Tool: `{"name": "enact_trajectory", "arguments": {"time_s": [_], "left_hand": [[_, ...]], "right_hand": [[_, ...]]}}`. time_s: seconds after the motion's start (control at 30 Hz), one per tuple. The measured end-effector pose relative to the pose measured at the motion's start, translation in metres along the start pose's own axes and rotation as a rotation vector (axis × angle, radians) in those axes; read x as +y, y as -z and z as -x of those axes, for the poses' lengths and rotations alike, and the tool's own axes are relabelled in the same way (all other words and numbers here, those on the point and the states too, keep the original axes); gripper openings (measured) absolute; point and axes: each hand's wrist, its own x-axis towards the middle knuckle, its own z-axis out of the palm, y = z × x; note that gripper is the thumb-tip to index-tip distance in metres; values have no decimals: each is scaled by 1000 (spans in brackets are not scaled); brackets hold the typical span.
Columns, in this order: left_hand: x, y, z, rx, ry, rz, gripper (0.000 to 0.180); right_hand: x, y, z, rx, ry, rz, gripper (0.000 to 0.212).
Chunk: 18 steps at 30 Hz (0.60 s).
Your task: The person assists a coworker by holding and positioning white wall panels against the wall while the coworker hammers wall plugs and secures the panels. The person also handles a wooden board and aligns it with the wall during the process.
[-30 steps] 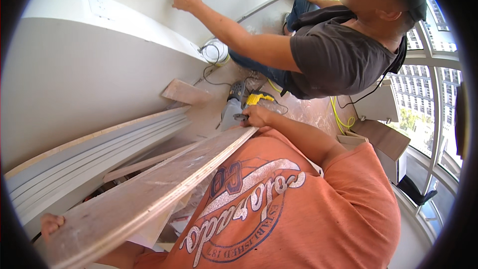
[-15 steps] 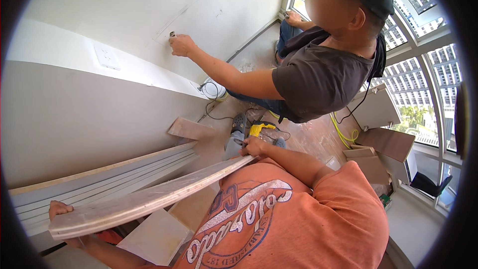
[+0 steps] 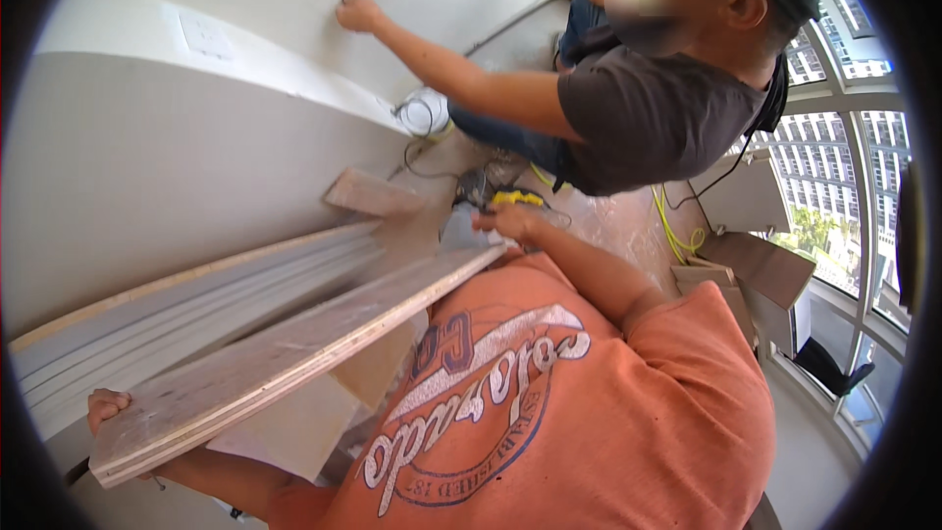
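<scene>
A long layered plywood board (image 3: pixel 285 353) slants across in front of my body, its ply edge toward me and its worn, dusty face upward. My left hand (image 3: pixel 110 406) grips its near left end, fingers curled over the far edge and the rest of the hand hidden beneath. At the other end, close to my shirt, my right hand (image 3: pixel 512 223) hovers just past the board's tip. Its fingers point left, stretched out and a little blurred, and I see nothing held in them.
Long pale boards (image 3: pixel 196 304) lie along the left wall beside a loose wood offcut (image 3: pixel 373 194). A co-worker (image 3: pixel 657 118) crouches ahead, one hand at the wall. Beyond my right hand are a yellow power tool (image 3: pixel 518 198) and cables; panels (image 3: pixel 770 280) lean by the windows.
My right hand has come off the board's end, and its fingers have straightened. The board shows more of its upper face, with my left hand still on it.
</scene>
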Motion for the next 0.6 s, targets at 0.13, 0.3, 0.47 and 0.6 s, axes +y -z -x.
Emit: {"name": "enact_trajectory", "arguments": {"time_s": [0.13,0.3,0.47,0.6], "left_hand": [[-4,14,6,-9,24,132,60],[-12,39,26,3,105,238,63],[-4,24,28,-14,159,233,64],[-1,10,26,-121,141,239,63]], "right_hand": [[26,17,-25,-42,63,30,35],[9,11,-16,-176,100,539,36],[-11,-1,-6,-198,213,641,33],[-18,-6,-5,-302,384,841,30]]}}
